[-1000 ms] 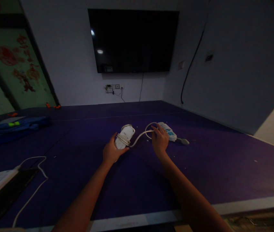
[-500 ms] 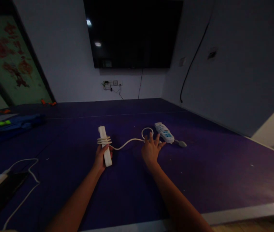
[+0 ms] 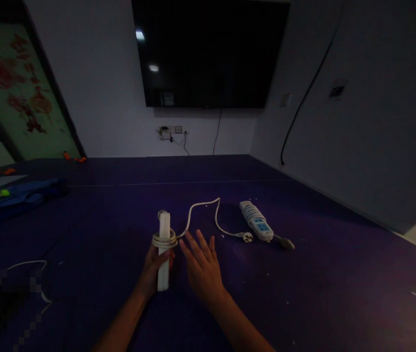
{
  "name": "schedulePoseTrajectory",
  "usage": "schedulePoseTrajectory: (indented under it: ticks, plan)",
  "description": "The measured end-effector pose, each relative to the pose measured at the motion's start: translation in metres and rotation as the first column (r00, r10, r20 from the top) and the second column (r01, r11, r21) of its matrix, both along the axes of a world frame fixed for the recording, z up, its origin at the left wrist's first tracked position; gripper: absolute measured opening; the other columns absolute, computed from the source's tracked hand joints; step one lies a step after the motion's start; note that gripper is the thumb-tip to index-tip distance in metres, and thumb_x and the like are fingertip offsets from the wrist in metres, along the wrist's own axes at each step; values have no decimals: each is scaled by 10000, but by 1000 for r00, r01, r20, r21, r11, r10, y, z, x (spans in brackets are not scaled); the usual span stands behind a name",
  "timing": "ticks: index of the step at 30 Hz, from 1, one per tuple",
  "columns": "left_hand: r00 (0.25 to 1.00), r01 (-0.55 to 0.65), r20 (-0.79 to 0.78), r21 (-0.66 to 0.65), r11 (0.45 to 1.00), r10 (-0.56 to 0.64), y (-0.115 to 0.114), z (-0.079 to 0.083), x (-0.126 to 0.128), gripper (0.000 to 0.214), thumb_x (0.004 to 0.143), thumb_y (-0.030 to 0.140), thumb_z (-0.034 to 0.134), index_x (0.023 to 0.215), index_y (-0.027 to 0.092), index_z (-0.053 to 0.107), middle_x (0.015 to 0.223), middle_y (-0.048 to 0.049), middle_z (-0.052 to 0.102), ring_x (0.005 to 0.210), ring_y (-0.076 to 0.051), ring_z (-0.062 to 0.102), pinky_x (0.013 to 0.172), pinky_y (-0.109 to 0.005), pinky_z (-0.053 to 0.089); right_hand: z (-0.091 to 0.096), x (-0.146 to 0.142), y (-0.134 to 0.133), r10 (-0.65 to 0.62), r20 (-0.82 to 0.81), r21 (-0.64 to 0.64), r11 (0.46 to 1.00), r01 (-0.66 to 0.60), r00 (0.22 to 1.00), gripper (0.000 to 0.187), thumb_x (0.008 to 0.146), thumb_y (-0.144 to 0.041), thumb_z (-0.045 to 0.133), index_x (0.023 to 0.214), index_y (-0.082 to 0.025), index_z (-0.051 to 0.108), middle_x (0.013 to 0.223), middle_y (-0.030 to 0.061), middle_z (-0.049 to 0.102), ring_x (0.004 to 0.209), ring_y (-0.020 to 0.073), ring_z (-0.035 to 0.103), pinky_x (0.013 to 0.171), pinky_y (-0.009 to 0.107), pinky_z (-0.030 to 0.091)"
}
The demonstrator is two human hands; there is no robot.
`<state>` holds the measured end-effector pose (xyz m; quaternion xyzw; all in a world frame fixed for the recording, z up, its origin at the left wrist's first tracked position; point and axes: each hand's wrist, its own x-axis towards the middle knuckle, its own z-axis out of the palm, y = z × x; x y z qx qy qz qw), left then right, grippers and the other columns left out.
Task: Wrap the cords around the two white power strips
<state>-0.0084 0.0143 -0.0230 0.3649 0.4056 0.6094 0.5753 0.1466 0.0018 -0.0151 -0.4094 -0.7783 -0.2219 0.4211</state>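
My left hand is closed around the lower part of a white power strip, held on edge above the dark purple surface. Several turns of its white cord loop around the strip. From there the cord runs right in a bend and ends in a plug lying on the surface. Close to the cord, just right of the strip, my right hand is open with fingers spread, holding nothing. Farther right lies a second power strip with blue sockets, its cord wound around it and its plug sticking out.
Folded blue clothing lies at the left. A white cable crosses the near left, beside a blurred-out patch. A large television hangs on the wall above sockets. Small orange objects lie near the wall.
My right hand has moved left, away from the plug end, toward the strip. The loose cord's small loop has opened into a wider bend. The left hand still holds the strip, now more upright.
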Motion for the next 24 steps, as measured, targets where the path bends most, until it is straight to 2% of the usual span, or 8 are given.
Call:
schedulePoseTrajectory:
  ticks: [3,6,8,11,15,20,24]
  plan:
    - [993,108,-49,106,989,-103,-2,-3,-1,665,526,297,817,1136,185,577,1022,-67,679,945,-217,630,816,-282,484,-4,7,8,-46,25,-87,995,48,999,582,811,-26,370,1361,-212,422,1429,45,412,1399,224,160,1127,497,106]
    - [961,268,-120,166,949,-250,-5,-4,-1,732,500,305,830,1175,186,573,1130,-80,652,1100,-277,560,963,-357,410,-10,13,17,-57,32,-162,985,62,998,542,826,-60,412,1347,-209,441,1383,54,472,1395,249,170,1118,529,103]
    - [940,326,-162,169,930,-300,-8,-4,-1,761,507,318,827,1206,186,557,1152,-85,642,1128,-302,539,994,-400,382,-15,16,23,-44,22,-184,982,48,999,475,836,-95,458,1288,-231,509,1304,46,552,1383,264,205,1110,552,91]
    - [931,345,-192,171,923,-312,-10,-2,0,785,510,334,826,1226,185,542,1209,-94,611,1177,-319,500,1029,-430,343,-23,19,30,-43,-6,-187,982,41,999,380,837,-107,493,1174,-247,600,1172,38,638,1338,268,304,1104,563,77]
    - [928,337,-236,201,920,-289,-10,0,4,832,503,339,830,1258,184,518,1280,-110,559,1219,-323,462,1054,-441,313,-32,19,36,-81,-38,-177,982,73,996,281,832,-107,502,1014,-243,668,968,25,705,1135,239,504,1110,544,58]
    - [937,301,-260,261,917,-234,-9,0,9,924,493,352,835,1321,190,459,1337,-122,507,1248,-328,430,1066,-443,296,-35,16,37,-147,-28,-201,970,138,989,184,824,-152,516,842,-237,678,777,21,694,906,203,563,1079,444,206]
    - [890,437,-260,248,865,-375,-7,9,2,918,513,360,826,1333,204,443,1336,-117,508,1228,-319,452,1043,-448,326,-39,18,41,-164,-116,-147,978,146,980,183,811,-155,502,814,-223,672,687,2,661,704,161,574,1047,413,256]
